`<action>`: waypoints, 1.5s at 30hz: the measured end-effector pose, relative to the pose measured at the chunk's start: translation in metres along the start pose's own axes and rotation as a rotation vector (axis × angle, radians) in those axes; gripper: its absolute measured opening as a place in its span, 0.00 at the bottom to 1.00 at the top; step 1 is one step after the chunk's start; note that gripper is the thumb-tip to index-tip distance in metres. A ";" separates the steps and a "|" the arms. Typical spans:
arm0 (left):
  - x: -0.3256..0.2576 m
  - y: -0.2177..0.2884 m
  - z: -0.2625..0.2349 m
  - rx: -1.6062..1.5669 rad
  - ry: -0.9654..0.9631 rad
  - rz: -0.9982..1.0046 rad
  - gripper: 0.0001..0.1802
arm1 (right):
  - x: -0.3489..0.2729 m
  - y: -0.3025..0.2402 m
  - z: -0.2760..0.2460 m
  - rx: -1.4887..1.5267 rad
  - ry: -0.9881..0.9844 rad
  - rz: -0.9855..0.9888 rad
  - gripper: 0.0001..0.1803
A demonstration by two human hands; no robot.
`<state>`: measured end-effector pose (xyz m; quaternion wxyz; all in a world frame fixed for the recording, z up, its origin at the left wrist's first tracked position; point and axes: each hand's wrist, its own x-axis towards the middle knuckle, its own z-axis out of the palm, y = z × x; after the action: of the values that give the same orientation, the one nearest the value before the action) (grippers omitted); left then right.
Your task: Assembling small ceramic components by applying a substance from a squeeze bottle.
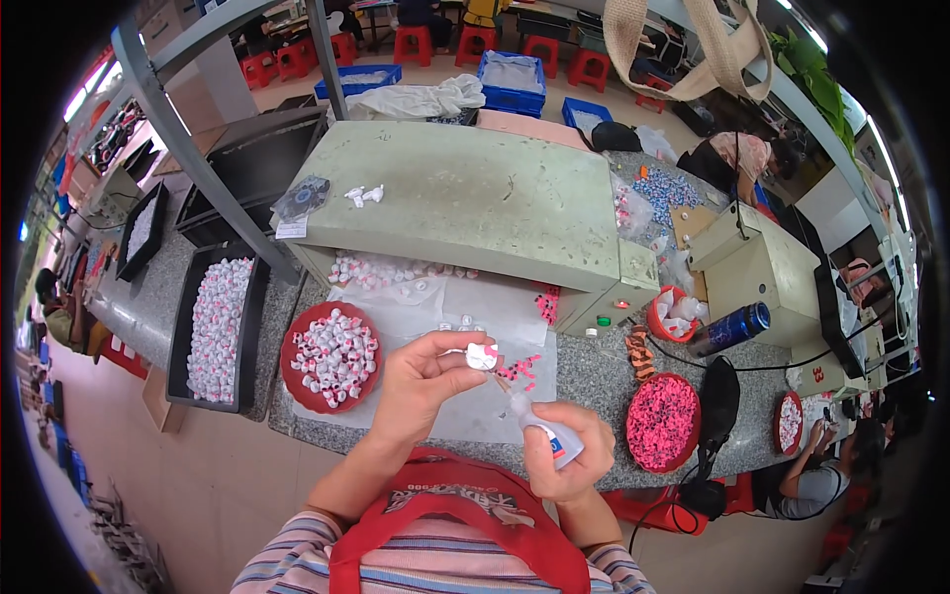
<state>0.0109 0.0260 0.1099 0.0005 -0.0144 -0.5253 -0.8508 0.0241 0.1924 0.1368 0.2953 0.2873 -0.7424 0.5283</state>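
Note:
Between the thumb and fingers of my left hand (421,386) is a small white piece with a pink patch (482,356). My right hand (572,445) grips a translucent squeeze bottle (551,436), its thin nozzle tilted up toward the white piece. Whether the tip touches the piece I cannot tell. Under both hands lies a white sheet (455,411). Small pink pieces (520,370) are scattered on it just beyond the bottle, and a few white pieces (463,324) stand farther back. To the left sits a red bowl (291,374) of white-and-pink pieces.
A pale green metal housing (455,188) spans the bench ahead, with white pieces beneath it. On the right are a red bowl of pink pieces (663,421), a blue can (732,327) and an orange basket (657,319). A black tray (176,371) of white pieces stands left.

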 end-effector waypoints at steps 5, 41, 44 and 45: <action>-0.001 0.001 -0.001 -0.063 -0.024 -0.028 0.20 | 0.002 -0.001 0.000 0.003 0.007 -0.034 0.12; 0.000 0.003 -0.003 -0.162 -0.035 -0.077 0.20 | -0.002 0.001 0.000 0.031 -0.003 -0.034 0.11; 0.003 0.000 -0.004 -0.137 -0.019 -0.076 0.20 | -0.005 0.005 0.000 0.032 0.001 0.015 0.11; 0.003 -0.002 -0.004 -0.121 -0.015 -0.082 0.20 | -0.005 0.006 0.000 0.027 0.001 0.025 0.11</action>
<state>0.0074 0.0232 0.1061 -0.0392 0.0007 -0.4732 -0.8801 0.0234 0.1950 0.1294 0.2852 0.2819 -0.7384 0.5421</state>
